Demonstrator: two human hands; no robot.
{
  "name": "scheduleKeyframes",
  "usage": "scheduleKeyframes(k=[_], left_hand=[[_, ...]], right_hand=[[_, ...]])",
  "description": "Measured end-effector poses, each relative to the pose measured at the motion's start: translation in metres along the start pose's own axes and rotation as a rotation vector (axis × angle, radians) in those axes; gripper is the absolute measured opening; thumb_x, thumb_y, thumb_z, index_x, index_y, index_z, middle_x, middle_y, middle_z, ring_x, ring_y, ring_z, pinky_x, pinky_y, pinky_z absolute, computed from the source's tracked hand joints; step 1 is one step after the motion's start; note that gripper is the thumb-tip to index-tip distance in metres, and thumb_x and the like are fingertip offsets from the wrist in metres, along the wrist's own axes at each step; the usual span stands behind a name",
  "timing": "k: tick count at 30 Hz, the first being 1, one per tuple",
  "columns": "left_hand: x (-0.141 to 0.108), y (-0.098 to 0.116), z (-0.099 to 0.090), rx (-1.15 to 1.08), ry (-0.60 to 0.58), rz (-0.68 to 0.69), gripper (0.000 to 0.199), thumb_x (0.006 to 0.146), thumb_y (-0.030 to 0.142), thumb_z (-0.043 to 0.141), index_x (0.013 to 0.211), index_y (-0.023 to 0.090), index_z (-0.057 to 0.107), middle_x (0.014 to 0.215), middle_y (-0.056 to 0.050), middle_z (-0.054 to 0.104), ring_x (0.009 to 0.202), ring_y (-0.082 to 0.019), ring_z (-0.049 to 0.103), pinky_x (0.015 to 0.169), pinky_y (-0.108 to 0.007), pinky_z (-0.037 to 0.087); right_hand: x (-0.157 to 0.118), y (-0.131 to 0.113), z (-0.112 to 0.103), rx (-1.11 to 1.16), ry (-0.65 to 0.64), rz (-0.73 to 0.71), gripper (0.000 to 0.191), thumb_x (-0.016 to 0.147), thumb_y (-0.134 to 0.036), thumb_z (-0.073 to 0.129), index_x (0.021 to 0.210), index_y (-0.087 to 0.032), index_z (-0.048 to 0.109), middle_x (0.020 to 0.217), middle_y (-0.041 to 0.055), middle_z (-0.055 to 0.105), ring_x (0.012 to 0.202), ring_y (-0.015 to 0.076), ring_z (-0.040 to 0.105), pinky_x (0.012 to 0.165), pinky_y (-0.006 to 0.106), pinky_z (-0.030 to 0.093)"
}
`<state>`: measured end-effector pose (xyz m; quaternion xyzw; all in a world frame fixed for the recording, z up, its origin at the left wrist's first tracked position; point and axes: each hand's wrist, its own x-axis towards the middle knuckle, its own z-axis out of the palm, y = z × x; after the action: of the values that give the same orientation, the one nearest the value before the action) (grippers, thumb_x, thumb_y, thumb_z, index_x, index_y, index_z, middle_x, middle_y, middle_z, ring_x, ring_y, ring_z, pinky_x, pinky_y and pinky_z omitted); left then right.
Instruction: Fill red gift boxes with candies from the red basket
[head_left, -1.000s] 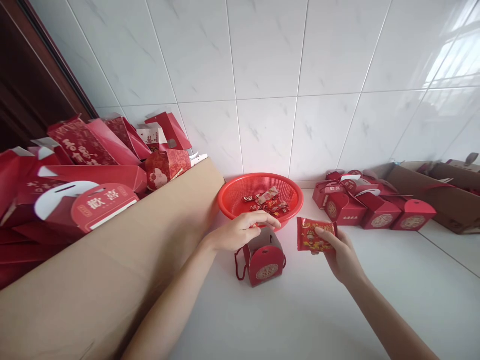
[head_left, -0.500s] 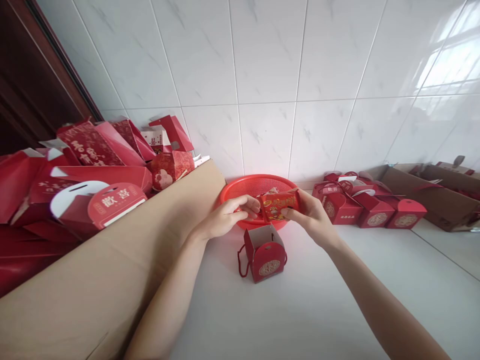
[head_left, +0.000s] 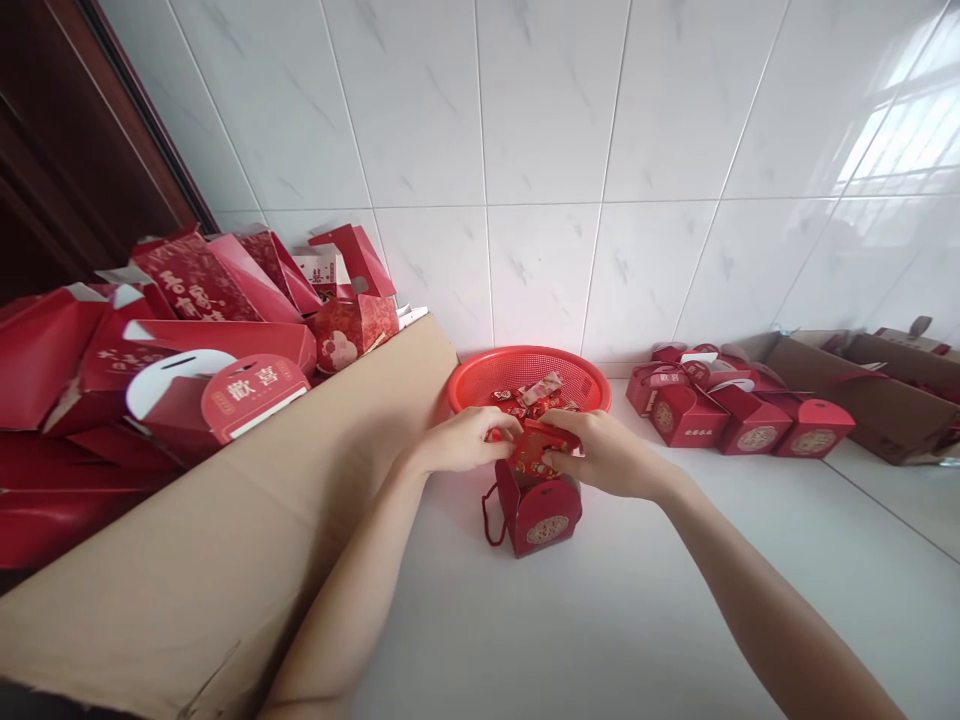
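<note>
A red packet with gold print is held just above a small open red box with a rope handle. My right hand pinches the packet's right side between thumb and fingers. At the box's upper left, my left hand is closed beside the packet, its fingertips curled around something small and red that I cannot make out. Behind both hands stands a red mesh basket, holding wrapped items.
A large cardboard box full of red gift boxes fills the left. Closed small red boxes and a brown carton stand at the right, along the tiled wall.
My right hand has brought the packet down and left, from over the basket to above the small box. My left hand has lowered slightly, and more of the basket's contents show.
</note>
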<state>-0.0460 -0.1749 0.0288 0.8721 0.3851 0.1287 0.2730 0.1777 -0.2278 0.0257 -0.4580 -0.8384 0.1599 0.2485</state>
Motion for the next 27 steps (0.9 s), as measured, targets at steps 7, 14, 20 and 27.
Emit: scheduleKeyframes(k=[7,14,20,27], left_hand=[[0.007,0.012,0.011,-0.174,0.077,0.065,0.026,0.086,0.026,0.055,0.107,0.019,0.068,0.113,-0.005,0.071,0.104,-0.022,0.064,0.089,-0.031,0.049],[0.006,0.022,0.016,-0.088,-0.118,-0.001,0.029,0.073,0.020,0.063,0.101,0.020,0.070,0.103,-0.003,0.070,0.083,-0.020,0.063,0.067,-0.026,0.047],[0.007,0.007,0.012,0.099,-0.163,-0.132,0.025,0.068,0.012,0.056,0.080,0.020,0.076,0.086,-0.002,0.071,0.082,-0.019,0.062,0.064,-0.023,0.042],[0.009,0.005,0.009,0.200,-0.206,-0.139,0.043,0.064,0.017,0.063,0.104,0.025,0.076,0.092,0.000,0.069,0.084,-0.019,0.062,0.062,-0.022,0.041]], right_hand=[[-0.003,0.005,-0.017,0.081,-0.161,-0.051,0.011,0.084,-0.020,0.061,0.095,-0.022,0.063,0.067,-0.0040,0.054,0.055,0.0108,0.042,0.048,0.023,0.028],[-0.009,0.011,-0.024,0.076,-0.366,0.019,0.017,0.086,-0.026,0.062,0.102,-0.021,0.060,0.080,-0.0003,0.063,0.067,0.0144,0.053,0.057,0.025,0.037],[-0.003,0.006,-0.018,-0.025,-0.363,0.160,0.023,0.083,-0.027,0.067,0.103,-0.023,0.056,0.065,-0.0050,0.056,0.059,0.0143,0.049,0.052,0.025,0.032],[0.008,-0.007,0.004,-0.064,-0.318,0.061,0.017,0.088,-0.023,0.065,0.104,-0.021,0.071,0.082,0.0016,0.070,0.065,0.0138,0.055,0.054,0.025,0.030]])
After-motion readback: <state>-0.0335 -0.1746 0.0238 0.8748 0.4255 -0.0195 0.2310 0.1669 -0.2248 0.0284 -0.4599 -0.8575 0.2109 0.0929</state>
